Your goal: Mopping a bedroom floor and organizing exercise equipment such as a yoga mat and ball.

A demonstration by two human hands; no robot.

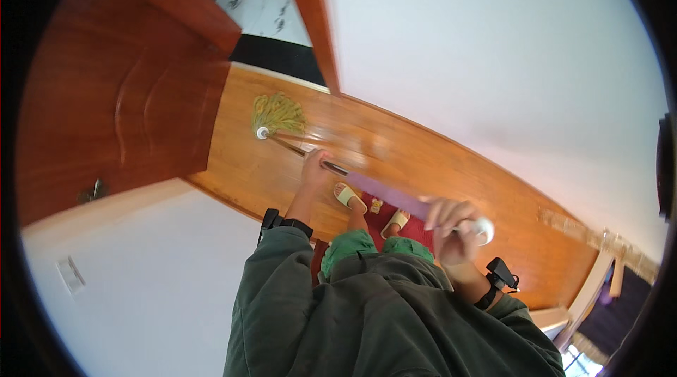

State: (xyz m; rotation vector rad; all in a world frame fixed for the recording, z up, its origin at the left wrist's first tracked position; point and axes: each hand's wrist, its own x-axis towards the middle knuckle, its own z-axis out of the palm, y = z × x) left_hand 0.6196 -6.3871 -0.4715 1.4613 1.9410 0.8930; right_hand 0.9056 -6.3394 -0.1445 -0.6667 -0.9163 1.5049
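A mop lies slantwise across my front, its purple grip (384,192) leading down to a bare metal shaft. The yellow-green mop head (280,113) rests on the wooden floor at the far left, spread beyond a white round connector (262,133). My left hand (316,164) is wrapped round the metal shaft below the purple part. Near the top of the handle, next to its white end cap (484,230), my right hand (450,225) is closed round the mop and slightly blurred.
A brown door (120,88) stands at the left, beside an opening with a black threshold (275,62). White walls (493,38) flank the wooden floor (328,130). My feet, in pale slippers (348,196), are at a red mat (377,220). Furniture edges (589,285) show at lower right.
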